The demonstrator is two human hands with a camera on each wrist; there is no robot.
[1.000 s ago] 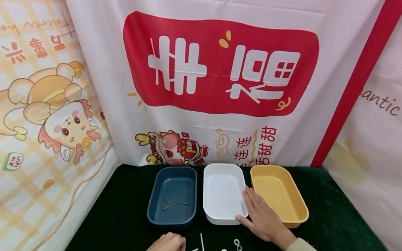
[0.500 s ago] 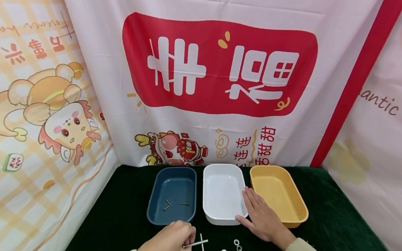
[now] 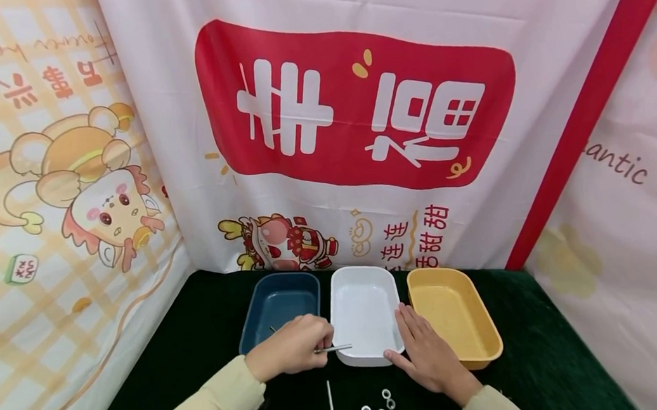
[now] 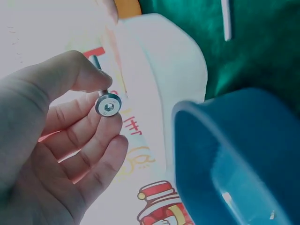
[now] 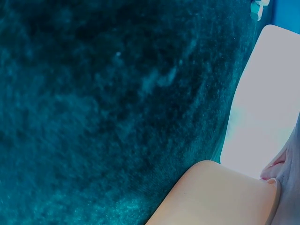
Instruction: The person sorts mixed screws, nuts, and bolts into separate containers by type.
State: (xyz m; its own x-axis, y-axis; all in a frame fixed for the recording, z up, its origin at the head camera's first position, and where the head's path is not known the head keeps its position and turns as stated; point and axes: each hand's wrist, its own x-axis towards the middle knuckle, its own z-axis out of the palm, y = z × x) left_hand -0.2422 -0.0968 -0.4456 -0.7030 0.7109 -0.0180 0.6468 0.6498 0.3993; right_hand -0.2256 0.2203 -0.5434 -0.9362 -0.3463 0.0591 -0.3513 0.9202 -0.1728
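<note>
Bolt (image 3: 336, 348) is pinched in my left hand (image 3: 294, 347) by the white tray (image 3: 364, 301); my straight-fingered right hand (image 3: 427, 350) touches its side. Nearer me, another bolt (image 3: 331, 402) and rings (image 3: 391, 404) wait; left, the blue tray (image 3: 285, 297) maybe has a screw (image 3: 273, 329).

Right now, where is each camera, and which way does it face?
Head: on the head, forward at a banner, down at green cloth; left hand, right hand, sleeves show.
Left wrist: on that wrist, at the left hand pinching a bolt beside the blue tray.
Right wrist: on that wrist, at green cloth, white tray, yellow tray; little of the right hand shows.
Head and left wrist share the bolt.
</note>
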